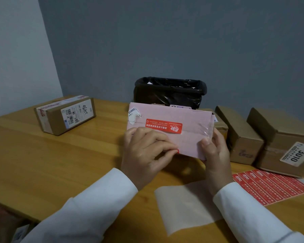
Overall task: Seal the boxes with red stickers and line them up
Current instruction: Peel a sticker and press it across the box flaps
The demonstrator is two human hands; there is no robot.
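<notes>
A pink box point(188, 137) is tilted up above the middle of the wooden table point(68, 163), its top face toward me. One red sticker point(164, 125) lies across that face. My left hand point(144, 155) pinches a second red sticker point(177, 151) at the box's near edge. My right hand point(215, 153) grips the box's right end, thumb on the face. A sheet of red stickers point(274, 186) lies at the right, next to an empty backing paper point(186, 204).
A brown box with a white label point(65, 116) sits at the back left. Two brown boxes point(242, 135) point(284, 146) stand at the right, a third partly hidden behind the pink one. A bin with a black liner point(168, 92) stands behind the table.
</notes>
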